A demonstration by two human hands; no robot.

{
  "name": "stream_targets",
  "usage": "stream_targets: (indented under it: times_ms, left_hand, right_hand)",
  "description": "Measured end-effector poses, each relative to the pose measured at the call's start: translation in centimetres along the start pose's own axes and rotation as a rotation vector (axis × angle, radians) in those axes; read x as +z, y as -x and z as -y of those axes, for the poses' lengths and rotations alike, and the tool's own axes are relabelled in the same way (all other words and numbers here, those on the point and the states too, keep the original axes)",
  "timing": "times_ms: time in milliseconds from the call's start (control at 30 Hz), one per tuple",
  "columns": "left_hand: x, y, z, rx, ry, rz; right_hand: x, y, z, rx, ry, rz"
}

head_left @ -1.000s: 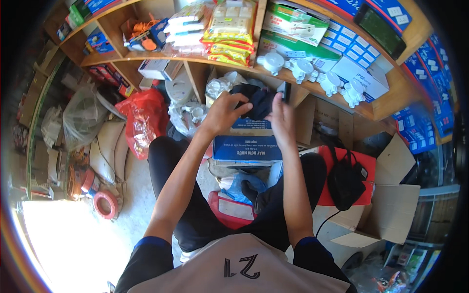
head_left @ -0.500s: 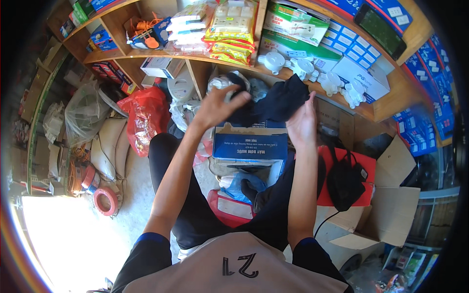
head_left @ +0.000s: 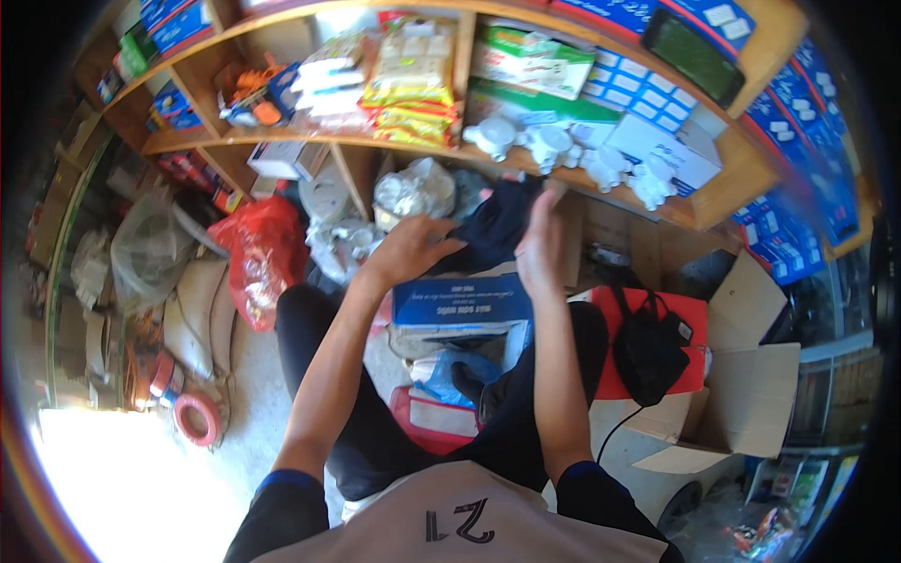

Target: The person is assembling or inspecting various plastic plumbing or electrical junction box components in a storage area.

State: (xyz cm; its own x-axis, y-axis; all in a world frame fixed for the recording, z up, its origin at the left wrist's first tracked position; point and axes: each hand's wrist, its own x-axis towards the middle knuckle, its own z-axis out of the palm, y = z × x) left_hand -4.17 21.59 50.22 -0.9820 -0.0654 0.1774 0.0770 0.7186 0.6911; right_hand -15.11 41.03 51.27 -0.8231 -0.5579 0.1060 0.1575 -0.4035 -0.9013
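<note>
- While the person sits facing the wooden shelves (head_left: 732, 178), both hands are raised over a blue carton (head_left: 460, 302) resting on the lap.
- Left hand (head_left: 408, 249): fingers curled, pinching the lower left edge of a dark cloth (head_left: 493, 225).
- Right hand (head_left: 540, 246): palm flat and fingers straight, pressed against the cloth's right side at 3 o'clock.
- Cloth sits between the hands, above the carton, at 12 o'clock from it.
- Red plastic bag (head_left: 258, 258) at 9 o'clock of the left hand; black pouch (head_left: 648, 349) on a red box (head_left: 690, 314) at 4 o'clock.
</note>
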Motion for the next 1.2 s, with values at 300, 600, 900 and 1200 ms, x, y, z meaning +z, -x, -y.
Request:
stream_targets:
  times_ms: [300,600,900,1200]
  left_hand:
    - [-1.9,-0.3,-0.9,-0.076,0.026,-0.182]
    - [-1.4,-0.7,-2.4,0.025,0.389,-0.574]
    - [-0.6,0.5,-5.9,0.275,0.097,-0.39]
    - [0.9,0.6,-6.3,0.167,0.87,-0.245]
  right_hand:
    - [-0.8,0.7,-0.7,0.094,0.649,0.157]
    - [2.4,2.3,-7.5,0.651,-0.962,0.386]
    - [3.9,3.8,-9.3,0.701,-0.619,0.242]
    - [1.2,3.7,-12.5,0.682,-0.927,0.23]
